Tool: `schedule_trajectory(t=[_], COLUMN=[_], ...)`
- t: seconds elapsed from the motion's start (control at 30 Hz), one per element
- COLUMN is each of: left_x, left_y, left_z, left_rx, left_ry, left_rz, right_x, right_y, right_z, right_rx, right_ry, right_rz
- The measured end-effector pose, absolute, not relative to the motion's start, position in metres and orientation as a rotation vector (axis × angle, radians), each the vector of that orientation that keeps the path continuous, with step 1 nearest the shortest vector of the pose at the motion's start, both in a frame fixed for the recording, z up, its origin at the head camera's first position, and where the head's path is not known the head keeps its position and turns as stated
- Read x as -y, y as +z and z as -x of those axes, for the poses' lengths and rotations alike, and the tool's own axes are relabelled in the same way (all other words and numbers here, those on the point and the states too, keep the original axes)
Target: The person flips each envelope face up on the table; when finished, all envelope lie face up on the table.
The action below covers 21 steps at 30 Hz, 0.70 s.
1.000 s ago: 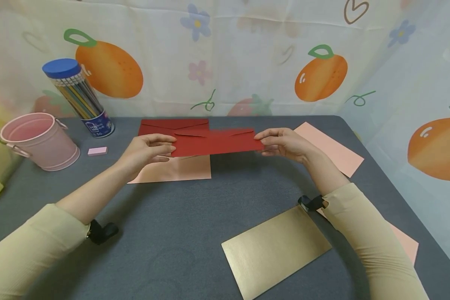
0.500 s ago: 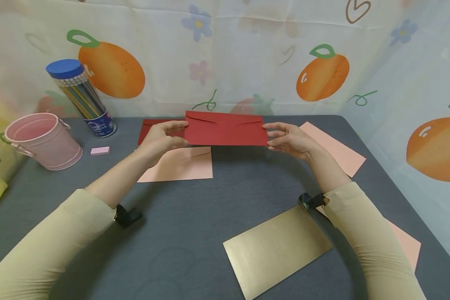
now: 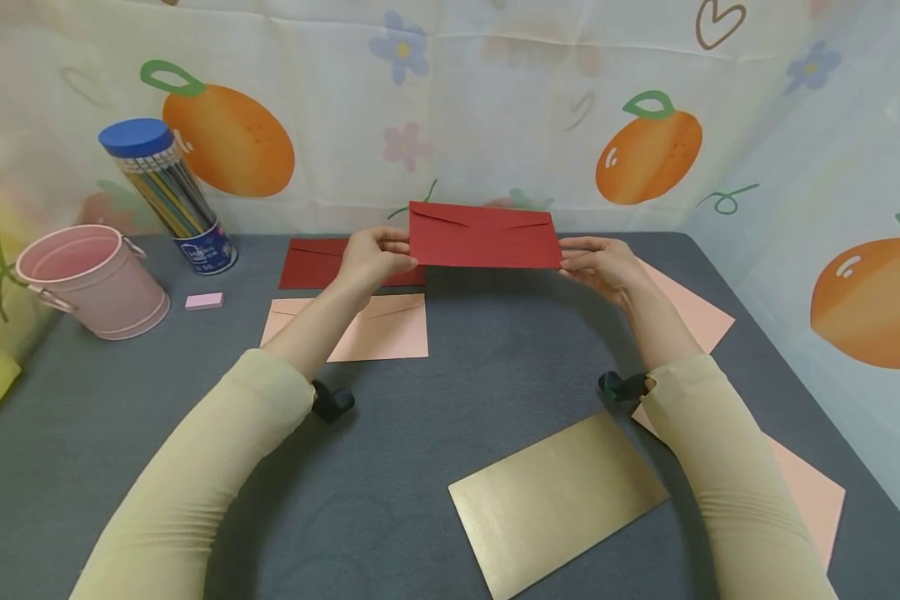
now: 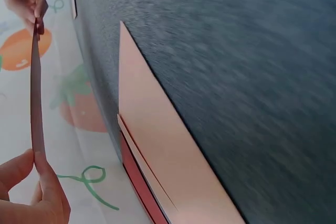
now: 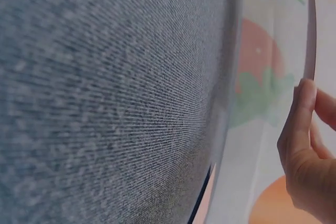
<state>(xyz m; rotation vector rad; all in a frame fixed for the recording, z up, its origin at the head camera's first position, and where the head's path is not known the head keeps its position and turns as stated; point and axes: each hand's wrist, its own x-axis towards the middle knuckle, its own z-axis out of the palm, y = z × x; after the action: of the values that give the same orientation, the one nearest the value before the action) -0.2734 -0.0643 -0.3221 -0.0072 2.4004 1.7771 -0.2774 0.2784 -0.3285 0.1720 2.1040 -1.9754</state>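
Note:
A red envelope [image 3: 486, 240], flap side toward me, is held up off the table between both hands. My left hand [image 3: 371, 262] pinches its left end between thumb and fingers, and my right hand [image 3: 603, 267] pinches the right end. In the left wrist view the envelope [image 4: 35, 98] appears nearly edge-on. Below my left hand, a second red envelope [image 3: 311, 265] lies at the back of the table. In front of it lies a pink envelope [image 3: 390, 325], partly hidden by my left forearm.
A gold envelope [image 3: 558, 500] lies front right. Pink envelopes [image 3: 693, 304] [image 3: 806, 492] lie along the right, partly behind my right arm. At left stand a pink bucket [image 3: 93, 287] and a tub of pencils [image 3: 168, 196], with a pink eraser [image 3: 205, 301] nearby. A patterned curtain [image 3: 480, 100] hangs behind.
The held red envelope has risen and shifted right, tilting so its flap face shows more. My left arm has swung right and my right hand slightly right. The lying red and pink envelopes are more uncovered.

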Motion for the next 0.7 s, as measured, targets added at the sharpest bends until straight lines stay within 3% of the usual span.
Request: schedule_trajectory(t=[0.7], left_x=[0.014], left_y=[-0.347], left_z=[0.293], left_rx=[-2.660], left_ry=[1.594], left_rz=[0.189], right_x=[-0.293], right_y=[-0.344], right_z=[0.295], right_rx=[-2.252], right_ry=[-1.912], right_rz=[-0.355])
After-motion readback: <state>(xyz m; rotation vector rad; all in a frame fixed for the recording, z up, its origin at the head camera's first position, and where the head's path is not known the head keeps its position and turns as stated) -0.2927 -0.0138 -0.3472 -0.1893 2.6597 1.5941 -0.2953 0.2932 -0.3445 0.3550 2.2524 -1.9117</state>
